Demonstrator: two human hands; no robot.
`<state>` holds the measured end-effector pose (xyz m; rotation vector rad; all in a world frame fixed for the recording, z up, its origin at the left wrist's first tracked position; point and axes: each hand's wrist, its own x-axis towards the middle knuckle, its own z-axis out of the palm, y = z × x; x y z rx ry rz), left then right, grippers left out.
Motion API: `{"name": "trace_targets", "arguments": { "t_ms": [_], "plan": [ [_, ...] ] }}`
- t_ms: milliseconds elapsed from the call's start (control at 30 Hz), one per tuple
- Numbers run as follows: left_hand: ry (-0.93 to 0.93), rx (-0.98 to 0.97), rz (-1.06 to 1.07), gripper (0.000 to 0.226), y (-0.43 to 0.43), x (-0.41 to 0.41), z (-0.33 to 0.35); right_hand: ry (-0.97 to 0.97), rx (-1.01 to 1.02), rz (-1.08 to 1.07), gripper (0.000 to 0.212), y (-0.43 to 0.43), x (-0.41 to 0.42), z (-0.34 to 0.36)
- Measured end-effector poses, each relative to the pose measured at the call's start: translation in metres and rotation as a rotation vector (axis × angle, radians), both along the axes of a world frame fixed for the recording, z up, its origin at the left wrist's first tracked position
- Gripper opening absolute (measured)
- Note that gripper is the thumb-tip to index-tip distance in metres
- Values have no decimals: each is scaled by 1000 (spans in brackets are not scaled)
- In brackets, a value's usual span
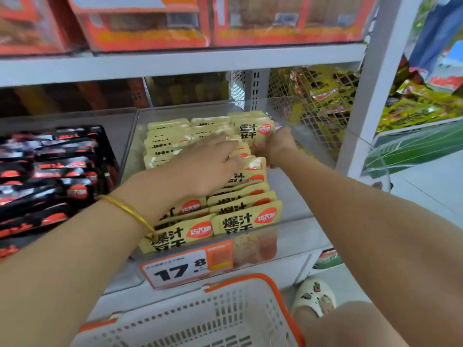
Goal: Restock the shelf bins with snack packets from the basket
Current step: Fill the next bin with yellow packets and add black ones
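Observation:
A clear shelf bin [295, 222] holds several rows of cream-yellow snack packets [244, 220] with black characters and an orange logo. My left hand [210, 162] lies flat with straight fingers on the middle rows of packets. My right hand [276, 146] grips an upright yellow packet [253, 131] at the back right of the bin. A white basket [225, 319] with an orange rim and handle sits below the shelf; its visible part shows no packets.
A bin of black and red packets [57, 176] sits to the left. Orange boxes [150, 23] fill the shelf above. A wire mesh panel [313, 103] and a white upright post [363, 116] bound the right side. An orange price tag [185, 267] hangs on the bin front.

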<state>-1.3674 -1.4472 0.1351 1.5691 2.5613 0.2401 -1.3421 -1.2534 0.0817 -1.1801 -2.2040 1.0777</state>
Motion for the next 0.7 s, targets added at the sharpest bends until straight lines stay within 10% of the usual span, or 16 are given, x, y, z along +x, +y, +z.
{"name": "trace_targets", "arguments": {
  "t_ms": [167,300,500,700],
  "plan": [
    [-58,479,-45,42,-55,36,6,92,300,76,22,-62,85,57],
    [10,804,-66,28,-121,82,-32,304,93,291,19,-160,177,60],
    [-105,289,-93,37,-174,97,-169,-537,-234,698,9,-216,137,-100],
    [-214,-93,-57,27,-209,82,-254,-1004,-2,898,37,-230,162,-305]
  ]
}}
